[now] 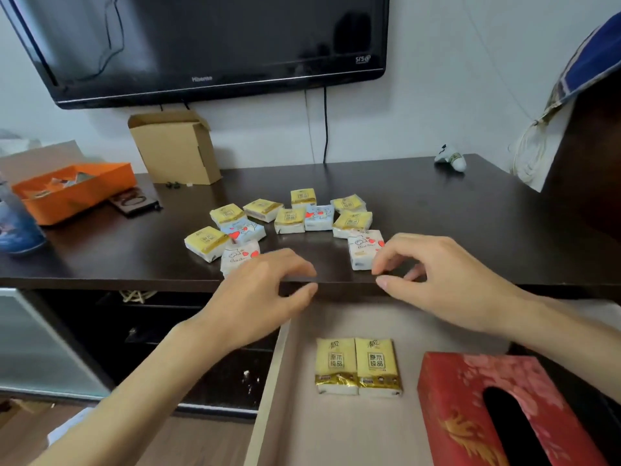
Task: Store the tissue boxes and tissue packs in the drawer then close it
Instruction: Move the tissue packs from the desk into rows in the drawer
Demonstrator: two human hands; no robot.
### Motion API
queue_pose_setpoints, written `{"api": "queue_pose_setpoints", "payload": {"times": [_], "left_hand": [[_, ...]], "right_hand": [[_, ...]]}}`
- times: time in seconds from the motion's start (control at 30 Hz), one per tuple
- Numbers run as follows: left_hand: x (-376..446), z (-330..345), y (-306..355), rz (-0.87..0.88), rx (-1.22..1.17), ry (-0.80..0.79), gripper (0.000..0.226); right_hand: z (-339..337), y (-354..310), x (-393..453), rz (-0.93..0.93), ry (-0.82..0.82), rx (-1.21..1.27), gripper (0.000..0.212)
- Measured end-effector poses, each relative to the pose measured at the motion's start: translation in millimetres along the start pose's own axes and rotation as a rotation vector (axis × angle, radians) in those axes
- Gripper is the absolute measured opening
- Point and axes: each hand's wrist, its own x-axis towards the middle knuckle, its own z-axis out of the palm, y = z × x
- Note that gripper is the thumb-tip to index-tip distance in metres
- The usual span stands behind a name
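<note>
While the drawer point(336, 428) stands pulled out below the dark counter point(470, 213), two yellow tissue packs point(358, 366) lie side by side on its floor, with a red tissue box point(470, 398) to their right. Both hands reach over the counter's front edge, the left hand point(258, 297) and right hand point(447, 280) each with fingers point(299, 264) loosely curled and empty. More tissue packs point(289, 220) lie scattered on the counter, the nearest white ones just beside the fingertips.

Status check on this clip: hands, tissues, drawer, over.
Left hand and right hand both empty, open over desk edge. Drawer open: two yellow packs, red tissue box inside. Loose packs remain on desk. Nothing blocking.
</note>
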Motion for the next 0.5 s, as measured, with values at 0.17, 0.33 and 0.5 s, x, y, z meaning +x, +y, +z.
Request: {"api": "queue_pose_setpoints", "payload": {"times": [0.17,0.33,0.5], "left_hand": [[13,-28,-35,-0.237,0.171,0.106,0.031],[-3,-18,-41,-0.199,0.231,-0.056,0.032],[6,-12,-32,-0.073,0.133,-0.143,0.039]], "right_hand": [[15,12,38,0.063,-0.018,-0.306,0.037],[28,10,42,-0.011,-0.057,-0.316,0.032],[22,3,43,-0.045,-0.131,-0.282,0.028]]}}
